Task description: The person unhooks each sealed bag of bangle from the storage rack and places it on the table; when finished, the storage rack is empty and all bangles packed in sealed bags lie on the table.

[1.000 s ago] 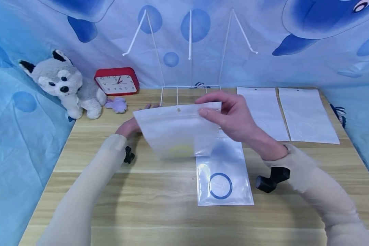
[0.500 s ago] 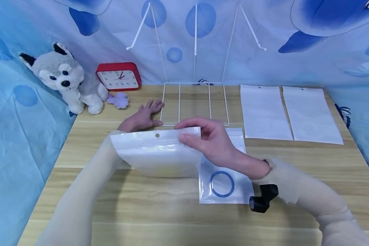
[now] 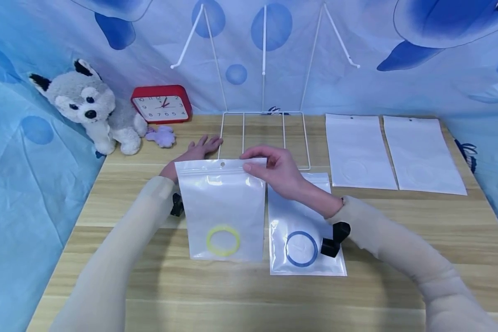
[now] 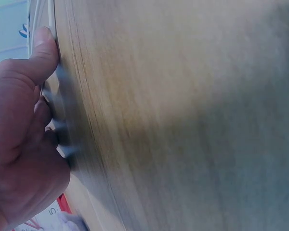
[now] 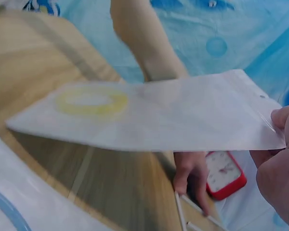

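My right hand (image 3: 275,173) pinches the top right corner of a white zip-lock bag (image 3: 224,198) between thumb and fingers. A yellow ring (image 3: 223,240) shows through the bag's lower part. In the right wrist view the bag (image 5: 183,115) is held above the wooden table. Just right of it, partly behind my right hand and wrist, a second zip-lock bag (image 3: 282,221) with a blue ring (image 3: 301,249) lies flat. My left hand (image 3: 196,151) rests on the table with fingers spread, touching the left side of the white wire rack's base (image 3: 243,131).
The rack's three prongs (image 3: 263,55) jut out above its base. Two white bags (image 3: 358,152) lie face down at the back right. A red clock (image 3: 162,104), a purple toy (image 3: 162,136) and a plush husky (image 3: 91,110) stand at the back left.
The yellow-ring bag has come left and toward me in my right hand. Its lower end has swung down, so its front now faces me. My left hand stays by the rack's base.
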`<state>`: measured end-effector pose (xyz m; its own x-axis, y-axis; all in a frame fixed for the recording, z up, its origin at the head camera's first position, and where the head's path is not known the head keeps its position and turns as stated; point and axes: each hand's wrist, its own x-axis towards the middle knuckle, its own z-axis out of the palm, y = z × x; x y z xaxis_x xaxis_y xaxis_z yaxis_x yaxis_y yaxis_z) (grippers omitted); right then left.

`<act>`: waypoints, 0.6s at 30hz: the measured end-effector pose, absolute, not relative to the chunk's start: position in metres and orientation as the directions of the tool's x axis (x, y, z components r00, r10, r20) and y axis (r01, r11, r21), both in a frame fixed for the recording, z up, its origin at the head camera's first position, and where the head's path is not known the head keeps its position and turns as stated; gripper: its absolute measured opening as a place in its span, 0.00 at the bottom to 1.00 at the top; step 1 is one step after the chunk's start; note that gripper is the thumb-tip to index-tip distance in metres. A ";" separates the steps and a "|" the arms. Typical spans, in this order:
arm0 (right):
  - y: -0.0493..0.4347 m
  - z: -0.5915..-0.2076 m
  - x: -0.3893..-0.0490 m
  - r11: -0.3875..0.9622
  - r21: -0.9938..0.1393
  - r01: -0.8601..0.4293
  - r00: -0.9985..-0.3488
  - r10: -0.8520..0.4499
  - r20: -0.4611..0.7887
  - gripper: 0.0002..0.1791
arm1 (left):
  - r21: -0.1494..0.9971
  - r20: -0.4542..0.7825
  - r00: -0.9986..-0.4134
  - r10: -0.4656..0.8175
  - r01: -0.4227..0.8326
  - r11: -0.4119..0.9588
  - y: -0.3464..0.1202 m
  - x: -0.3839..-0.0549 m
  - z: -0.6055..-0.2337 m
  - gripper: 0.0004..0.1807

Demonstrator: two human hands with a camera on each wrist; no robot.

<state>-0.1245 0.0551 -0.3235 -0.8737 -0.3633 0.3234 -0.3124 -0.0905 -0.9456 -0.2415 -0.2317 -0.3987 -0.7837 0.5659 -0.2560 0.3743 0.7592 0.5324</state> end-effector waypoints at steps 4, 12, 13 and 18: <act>0.055 -0.335 -0.132 -0.091 -0.942 -0.322 -0.865 -0.376 0.332 0.08 | 0.521 -0.253 -0.786 0.564 0.380 0.764 -0.230 -0.238 -0.394 0.52; 0.058 -0.357 -0.142 -0.041 -0.959 -0.279 -0.867 -0.420 0.270 0.07 | 0.528 -0.259 -0.789 0.557 0.367 0.766 -0.227 -0.239 -0.391 0.49; 0.058 -0.360 -0.143 -0.030 -0.963 -0.268 -0.868 -0.427 0.254 0.07 | 0.531 -0.262 -0.791 0.553 0.360 0.767 -0.226 -0.238 -0.390 0.48; 0.057 -0.374 -0.148 0.018 -0.968 -0.249 -0.865 -0.453 0.215 0.07 | 0.541 -0.282 -0.804 0.524 0.318 0.778 -0.223 -0.235 -0.386 0.47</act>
<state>-0.1479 0.0573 -0.3738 -0.8654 -0.4527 0.2147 -0.2495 0.0176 -0.9682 -0.2352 -0.2231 -0.3865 -0.8037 0.5241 -0.2818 0.3178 0.7784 0.5413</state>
